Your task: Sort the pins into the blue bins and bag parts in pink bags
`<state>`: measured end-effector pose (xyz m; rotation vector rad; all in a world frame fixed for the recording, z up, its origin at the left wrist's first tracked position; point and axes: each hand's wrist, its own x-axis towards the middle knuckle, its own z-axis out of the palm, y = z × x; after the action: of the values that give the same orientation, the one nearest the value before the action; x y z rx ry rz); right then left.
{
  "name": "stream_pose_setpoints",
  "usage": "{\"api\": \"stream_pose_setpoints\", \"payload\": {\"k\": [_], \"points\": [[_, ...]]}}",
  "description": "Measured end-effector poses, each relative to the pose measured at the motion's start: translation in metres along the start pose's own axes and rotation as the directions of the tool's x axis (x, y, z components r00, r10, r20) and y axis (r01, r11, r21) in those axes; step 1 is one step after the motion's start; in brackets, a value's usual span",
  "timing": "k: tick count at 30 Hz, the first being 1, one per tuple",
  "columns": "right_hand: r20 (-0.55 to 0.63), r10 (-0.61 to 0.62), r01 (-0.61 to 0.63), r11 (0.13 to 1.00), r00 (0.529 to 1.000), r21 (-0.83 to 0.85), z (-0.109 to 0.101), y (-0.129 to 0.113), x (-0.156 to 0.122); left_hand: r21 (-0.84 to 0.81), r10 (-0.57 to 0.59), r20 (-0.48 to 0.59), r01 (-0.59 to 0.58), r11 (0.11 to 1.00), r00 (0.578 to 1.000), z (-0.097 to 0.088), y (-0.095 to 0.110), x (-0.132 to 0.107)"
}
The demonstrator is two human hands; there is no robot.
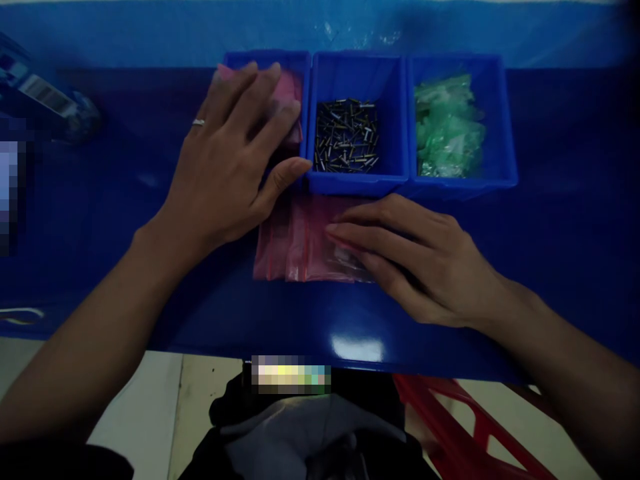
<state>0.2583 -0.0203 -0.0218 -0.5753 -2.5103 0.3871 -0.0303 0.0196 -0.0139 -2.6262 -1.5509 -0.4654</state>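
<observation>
My left hand [235, 147] lies with spread fingers over the left blue bin [267, 59], on top of pink plastic bags [285, 87] in it. In front of the bins, more pink zip bags [297, 243] lie flat and overlapping on the table. My right hand [420, 260] rests on the right end of these bags, fingers stretched out and fingertips touching the plastic. Something small and pale shows through the bag under those fingertips, too unclear to name. The middle blue bin [360, 180] holds many loose metal rivets [347, 137].
The right blue bin [503, 133] contains green plastic bags [447, 127]. A blue carton with a barcode [47, 93] stands at the far left. The blue table [210, 313] ends just before my lap. A red plastic stool [450, 420] is below the edge at right.
</observation>
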Motion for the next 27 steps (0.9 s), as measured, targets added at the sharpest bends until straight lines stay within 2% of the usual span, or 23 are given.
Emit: {"api": "stream_pose_setpoints", "payload": {"k": [2,4,8,11,14,16,18,21,23,27], "points": [[-0.038,0.031,-0.032,0.999,0.999,-0.019,-0.001,-0.002,0.0,0.028,-0.051,-0.077,0.053,0.998,0.996,0.0,0.001,-0.001],[-0.073,0.065,-0.068,0.996,0.995,-0.049,-0.002,-0.003,0.0,0.036,-0.085,-0.108,0.089,0.995,0.991,0.001,0.001,-0.001],[-0.03,0.086,-0.088,0.993,0.996,-0.079,-0.004,-0.001,-0.003,0.007,-0.02,-0.058,0.02,1.0,0.998,0.005,-0.001,0.001],[0.04,0.064,-0.059,0.992,0.997,-0.111,-0.004,0.002,-0.006,-0.012,-0.015,-0.071,0.015,1.0,0.997,0.009,-0.005,0.001],[0.047,0.077,-0.07,0.99,0.996,-0.123,-0.003,0.004,-0.006,-0.044,-0.019,-0.023,0.018,0.999,1.0,0.009,-0.008,0.001],[0.003,0.08,-0.079,0.989,0.997,-0.128,-0.002,0.003,-0.004,-0.047,0.002,-0.03,-0.004,0.999,1.0,0.007,-0.009,0.0],[-0.079,0.065,-0.075,0.988,0.995,-0.133,-0.005,0.0,-0.003,0.006,0.058,-0.156,-0.058,0.998,0.986,0.003,-0.008,-0.002],[-0.179,0.101,-0.129,0.979,0.979,-0.155,-0.013,-0.007,-0.001,0.102,0.09,-0.346,-0.058,0.993,0.934,-0.003,0.002,-0.005],[-0.211,0.142,-0.182,0.966,0.967,-0.185,-0.02,-0.011,-0.001,0.078,0.046,-0.349,-0.02,0.997,0.936,-0.006,0.011,-0.006],[-0.287,0.173,-0.22,0.965,0.942,-0.143,-0.025,-0.012,-0.004,0.027,-0.051,-0.251,0.06,0.998,0.967,-0.008,0.022,-0.006]]}}
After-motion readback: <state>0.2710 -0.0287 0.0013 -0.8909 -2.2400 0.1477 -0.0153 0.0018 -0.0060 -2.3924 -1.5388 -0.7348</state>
